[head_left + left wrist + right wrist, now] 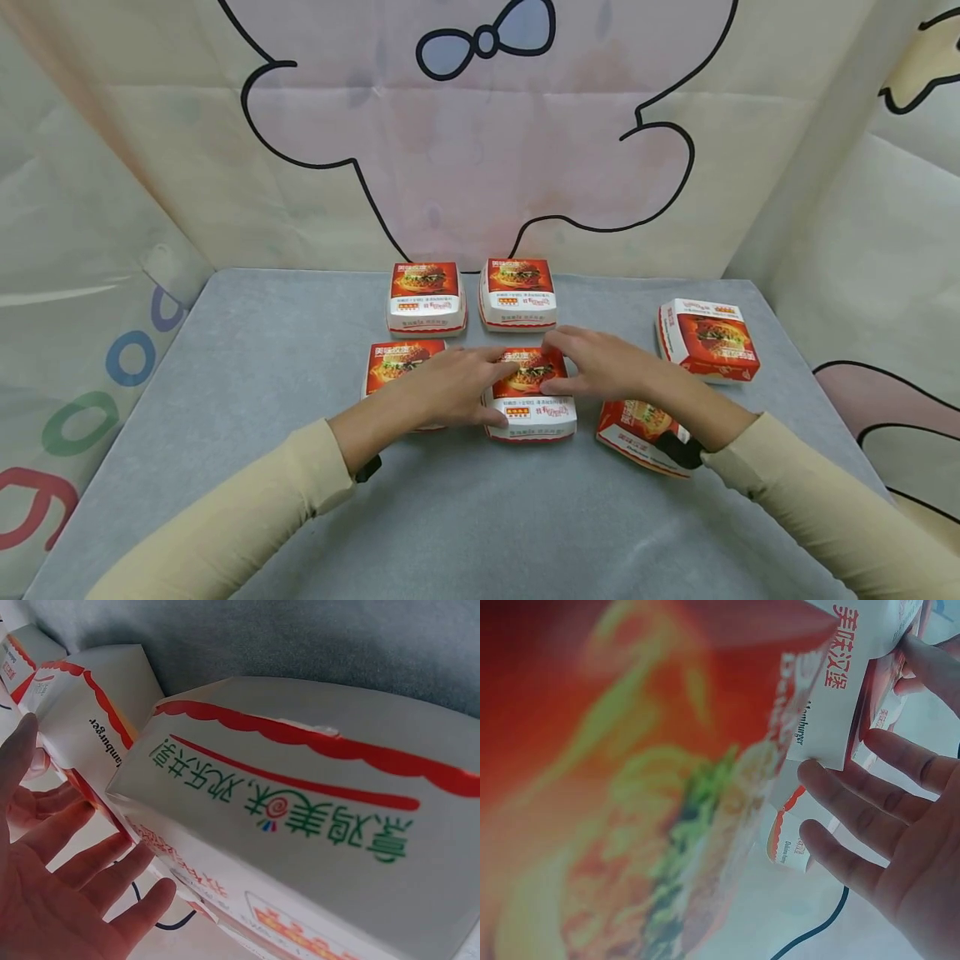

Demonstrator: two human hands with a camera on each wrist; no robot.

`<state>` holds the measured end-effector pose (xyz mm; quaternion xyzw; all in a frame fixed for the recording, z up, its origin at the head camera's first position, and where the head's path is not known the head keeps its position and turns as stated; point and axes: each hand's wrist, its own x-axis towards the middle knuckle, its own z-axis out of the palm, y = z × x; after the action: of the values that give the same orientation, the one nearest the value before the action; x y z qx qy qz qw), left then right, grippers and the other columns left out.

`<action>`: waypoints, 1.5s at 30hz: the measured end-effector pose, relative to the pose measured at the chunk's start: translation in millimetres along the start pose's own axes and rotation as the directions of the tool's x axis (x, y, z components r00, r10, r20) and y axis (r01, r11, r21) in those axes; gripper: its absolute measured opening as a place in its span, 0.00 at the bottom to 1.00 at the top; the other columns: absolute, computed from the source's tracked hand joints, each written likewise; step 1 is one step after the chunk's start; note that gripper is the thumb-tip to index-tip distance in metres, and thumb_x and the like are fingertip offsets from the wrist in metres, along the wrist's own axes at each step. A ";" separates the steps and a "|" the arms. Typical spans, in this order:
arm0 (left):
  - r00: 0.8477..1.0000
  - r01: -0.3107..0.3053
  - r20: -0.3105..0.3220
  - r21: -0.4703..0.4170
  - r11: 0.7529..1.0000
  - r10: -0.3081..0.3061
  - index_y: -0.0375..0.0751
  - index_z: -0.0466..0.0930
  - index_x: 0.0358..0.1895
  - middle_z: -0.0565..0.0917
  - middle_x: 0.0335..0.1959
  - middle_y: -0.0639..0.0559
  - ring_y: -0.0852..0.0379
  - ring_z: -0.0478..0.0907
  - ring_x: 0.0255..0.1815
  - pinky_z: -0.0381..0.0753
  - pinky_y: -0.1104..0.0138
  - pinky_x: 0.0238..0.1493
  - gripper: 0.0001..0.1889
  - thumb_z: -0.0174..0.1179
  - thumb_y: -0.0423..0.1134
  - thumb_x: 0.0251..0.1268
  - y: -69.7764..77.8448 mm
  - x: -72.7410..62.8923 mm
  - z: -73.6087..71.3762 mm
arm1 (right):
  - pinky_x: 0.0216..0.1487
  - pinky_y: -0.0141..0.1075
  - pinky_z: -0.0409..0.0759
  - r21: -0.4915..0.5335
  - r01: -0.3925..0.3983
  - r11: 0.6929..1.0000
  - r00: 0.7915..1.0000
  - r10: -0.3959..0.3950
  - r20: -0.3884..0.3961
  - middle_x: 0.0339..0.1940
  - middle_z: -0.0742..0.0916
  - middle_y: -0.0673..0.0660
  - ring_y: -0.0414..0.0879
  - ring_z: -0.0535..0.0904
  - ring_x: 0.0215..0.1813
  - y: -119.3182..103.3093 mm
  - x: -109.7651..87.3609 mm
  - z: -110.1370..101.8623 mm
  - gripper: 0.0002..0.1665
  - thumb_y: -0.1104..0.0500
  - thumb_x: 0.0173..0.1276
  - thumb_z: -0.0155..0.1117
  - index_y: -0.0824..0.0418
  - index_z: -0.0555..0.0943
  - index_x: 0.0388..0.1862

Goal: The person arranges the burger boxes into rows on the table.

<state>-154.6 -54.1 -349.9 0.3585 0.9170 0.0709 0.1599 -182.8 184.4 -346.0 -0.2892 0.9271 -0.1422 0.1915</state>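
Note:
Between my two hands lies a red and white hamburger box (pixel 532 414), front middle of the group, its burger picture facing up. My left hand (pixel 459 385) reaches over the front left hamburger box (pixel 397 360), hiding much of it, with fingertips at the middle box's left side. From the right, my right hand (pixel 600 364) has its fingertips at that box's upper right edge. In the left wrist view my left hand's fingers (pixel 112 881) are spread and loosely extended beside the boxes. The right hand's fingers (pixel 870 810) look likewise spread in the right wrist view.
Two hamburger boxes stand behind, one at back left (pixel 427 300) and one at back middle (pixel 517 296). Another box (pixel 708 340) sits turned at the right. Under my right forearm a slanted box (pixel 633 442) is partly covered. All rest on a grey-blue cloth (pixel 465 533).

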 end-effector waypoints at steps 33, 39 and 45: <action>0.963 -0.105 -0.239 0.101 0.989 0.127 0.48 0.72 0.69 0.75 0.66 0.48 0.53 0.72 0.66 0.70 0.51 0.66 0.34 0.65 0.60 0.63 35.8 10.6 6.6 | 0.55 0.57 0.79 0.048 -0.112 0.993 0.981 0.118 -0.152 0.61 0.81 0.60 0.57 0.76 0.61 60.3 -70.1 -15.8 0.35 0.40 0.69 0.64 0.58 0.73 0.68; 0.955 -0.117 -0.262 0.094 0.989 0.138 0.48 0.71 0.71 0.74 0.68 0.48 0.54 0.70 0.69 0.68 0.51 0.68 0.35 0.63 0.60 0.64 49.5 16.7 12.6 | 0.53 0.57 0.79 0.072 -0.111 0.991 0.979 0.121 -0.162 0.61 0.81 0.62 0.58 0.77 0.59 70.9 -84.7 -14.2 0.36 0.41 0.69 0.65 0.59 0.72 0.68; 0.951 -0.146 -0.260 0.100 0.984 0.168 0.49 0.69 0.72 0.72 0.70 0.49 0.54 0.67 0.71 0.67 0.53 0.69 0.36 0.63 0.61 0.64 62.5 24.9 20.7 | 0.54 0.59 0.78 0.110 -0.117 0.987 0.983 0.131 -0.130 0.63 0.80 0.64 0.59 0.74 0.61 79.7 -96.0 -12.8 0.39 0.41 0.68 0.66 0.62 0.71 0.69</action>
<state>-125.0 9.0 -360.0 0.4236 0.9008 0.0944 0.0142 -153.9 306.2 -338.4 -0.2100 0.9458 -0.1967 0.1506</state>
